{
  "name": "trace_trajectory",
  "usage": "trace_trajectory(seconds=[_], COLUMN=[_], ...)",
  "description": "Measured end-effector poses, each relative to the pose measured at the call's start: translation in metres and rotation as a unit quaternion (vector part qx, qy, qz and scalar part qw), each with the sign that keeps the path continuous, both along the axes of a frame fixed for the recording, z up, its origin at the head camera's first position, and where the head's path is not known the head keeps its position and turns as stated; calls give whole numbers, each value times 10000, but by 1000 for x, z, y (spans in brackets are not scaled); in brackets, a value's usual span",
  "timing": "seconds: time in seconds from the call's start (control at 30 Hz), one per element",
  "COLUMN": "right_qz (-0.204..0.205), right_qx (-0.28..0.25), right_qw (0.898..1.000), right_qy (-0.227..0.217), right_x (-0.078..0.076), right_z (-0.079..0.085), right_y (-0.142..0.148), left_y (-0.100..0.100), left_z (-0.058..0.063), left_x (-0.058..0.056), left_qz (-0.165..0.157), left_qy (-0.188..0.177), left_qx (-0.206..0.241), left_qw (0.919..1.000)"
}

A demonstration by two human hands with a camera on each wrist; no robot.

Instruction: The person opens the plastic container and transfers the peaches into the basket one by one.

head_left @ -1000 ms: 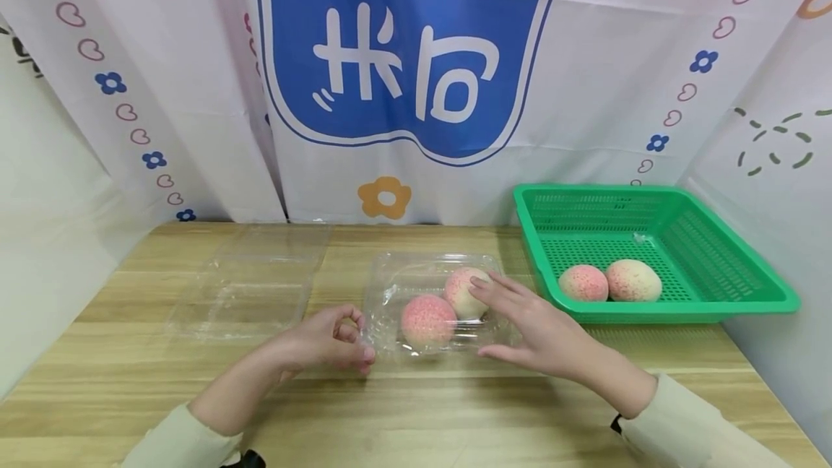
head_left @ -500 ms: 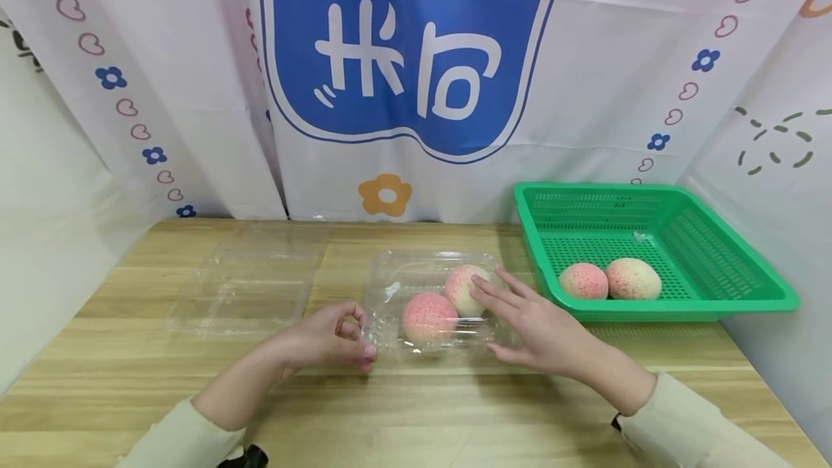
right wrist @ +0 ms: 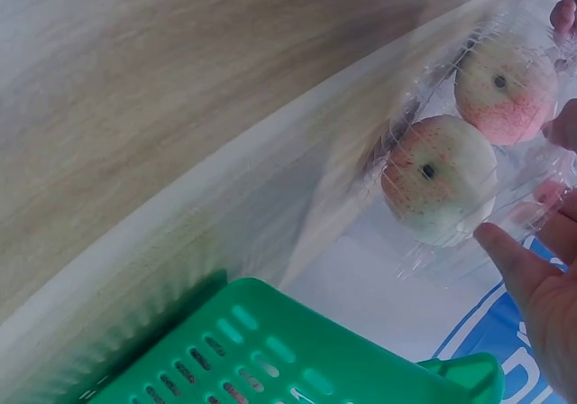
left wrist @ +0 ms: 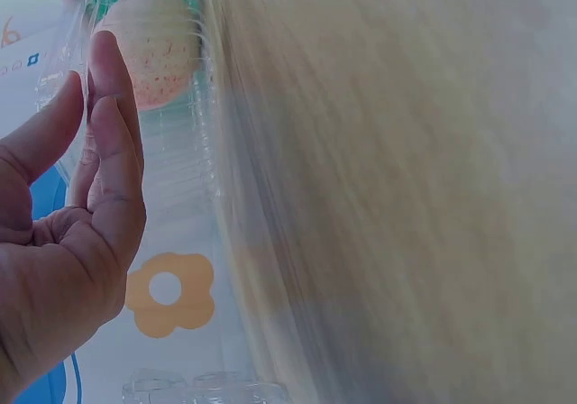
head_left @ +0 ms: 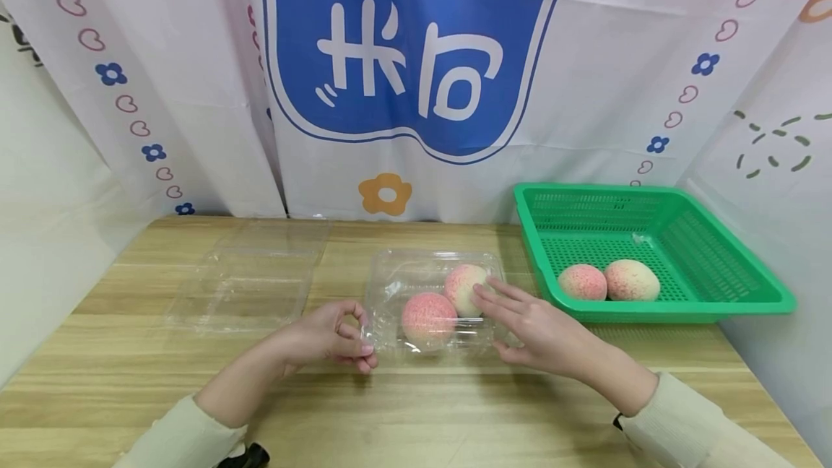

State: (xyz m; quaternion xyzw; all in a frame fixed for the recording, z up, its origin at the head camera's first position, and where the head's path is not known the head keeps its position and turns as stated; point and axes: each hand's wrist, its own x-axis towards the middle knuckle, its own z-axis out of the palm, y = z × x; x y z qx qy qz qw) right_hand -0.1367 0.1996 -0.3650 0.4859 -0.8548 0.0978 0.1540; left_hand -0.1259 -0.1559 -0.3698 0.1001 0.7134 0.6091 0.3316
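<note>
Clear box (head_left: 393, 291) mid-surface (head_left: 455, 417), between the hands; two peaches inside, front one (head_left: 429, 320) pinker, rear one (head_left: 463, 290) touching or nearly so (can't tell which). Left hand (head_left: 328, 334): fingers pinching box's left front edge. Right hand (head_left: 542, 327): fingers extended, gripping nothing, resting against box's right end. Left: second clear box (head_left: 260, 287), opened out. Right: green basket (head_left: 715, 307), two more peaches (head_left: 633, 281). Printed cloth (head_left: 585, 92) behind.
</note>
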Motion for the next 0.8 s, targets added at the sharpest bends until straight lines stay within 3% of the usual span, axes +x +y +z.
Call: trace_trajectory(seconds=[0.33,0.6,0.8], right_qz=[355,340,353], right_qx=[-29,-110,-166], right_qw=[9991,9993,9992], right_qy=[243,-89,-32], right_x=[-1,-5,-5], right_z=[2,5,4], right_y=[0,2,4], left_y=[1,-1,-2], left_z=[1,2,3], left_x=[-1,-1,0], left_qz=[-74,-90,-106], left_qy=[7,-45,-58], left_qx=[-66,-97,-91], left_qw=[10000,9999,9999])
